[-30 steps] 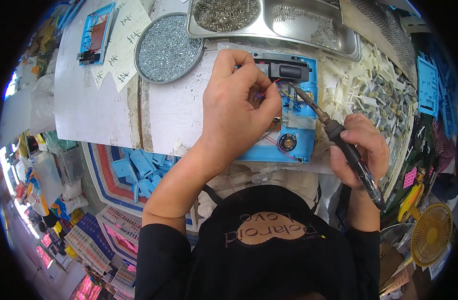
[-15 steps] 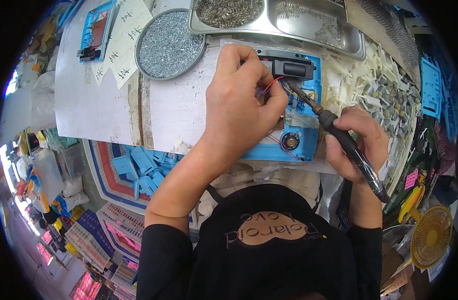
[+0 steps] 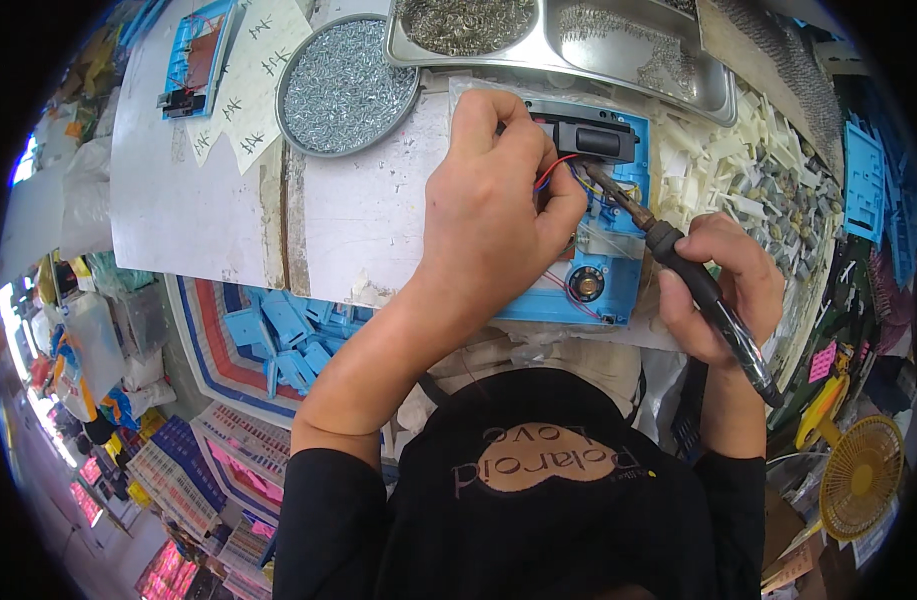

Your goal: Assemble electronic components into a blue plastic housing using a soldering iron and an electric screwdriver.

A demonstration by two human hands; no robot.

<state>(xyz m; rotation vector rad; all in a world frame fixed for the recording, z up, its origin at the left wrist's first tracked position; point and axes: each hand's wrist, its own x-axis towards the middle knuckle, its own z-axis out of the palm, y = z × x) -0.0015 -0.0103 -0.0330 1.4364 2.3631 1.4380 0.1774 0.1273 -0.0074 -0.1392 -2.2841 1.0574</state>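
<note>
Right hand grips soldering iron aslant; left hand curled over casing, hold unclear.

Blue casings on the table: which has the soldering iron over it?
The casing partly under the left hand, with the round speaker: the soldering iron in the right hand is over it. No tool is over the upper-left casing.

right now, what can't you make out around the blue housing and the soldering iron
All in the head view:
- Left end of the blue housing: hidden by the left hand.
- What the left hand's grip holds, if anything: hidden by its own fingers.
- Whether the soldering iron touches a joint: its tip is too small and dark among the wires.
- Far side of the metal tray: cut off by the top edge.
</note>
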